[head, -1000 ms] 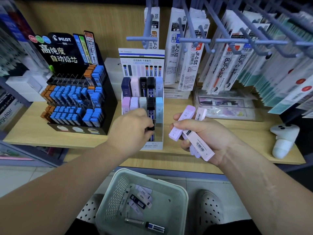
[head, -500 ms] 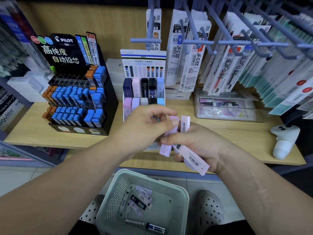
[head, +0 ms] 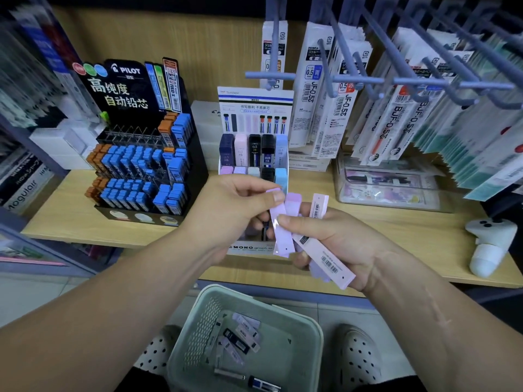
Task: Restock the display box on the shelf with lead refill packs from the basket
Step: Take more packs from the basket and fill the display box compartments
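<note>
Fingers (head: pixel 254 183) of left hand (head: pixel 232 213), withdrawn from display box (head: pixel 254 108), now pinched on top of lilac pack (head: pixel 280 230) — pack fanned with other packs (head: pixel 325 253) in curled right hand (head: pixel 342 241), above shelf (head: pixel 396 222) edge; next slotting judged imminent — more left in basket (head: pixel 203 329)

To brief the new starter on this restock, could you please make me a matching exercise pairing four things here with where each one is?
Things:
1 lilac pack
2 basket
3 Pilot stand
4 white controller

Places:
a right end of the shelf
b pinched by the left hand
c left of the display box
d between the shoes

Pairs: 1-b; 2-d; 3-c; 4-a.
</note>
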